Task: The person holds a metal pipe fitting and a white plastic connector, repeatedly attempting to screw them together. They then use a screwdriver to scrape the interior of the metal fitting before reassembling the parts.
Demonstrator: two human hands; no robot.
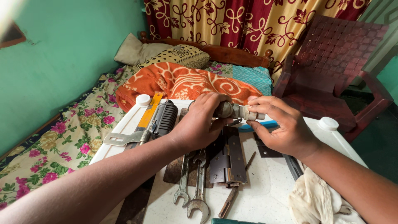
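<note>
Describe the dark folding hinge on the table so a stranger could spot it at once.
Start at the white table beside the bed. Just below the left hand, at the table's middle, lies the hinge, to the right of two silver spanners. Unlike those slim tools, it is a broad, dark, flat plate with a knuckled pin.

Green wall (62, 49), patterned curtain (232, 20), perhaps maroon plastic chair (336, 54), floral-sheeted bed (70, 137).

Spanners (195, 188) lie left of the hinge (227, 159) (both on the table (265, 195)), cloth (317, 201) right.

Left hand (198, 124) clenched, right hand (282, 126) pinching — fingertips nearly meeting.
</note>
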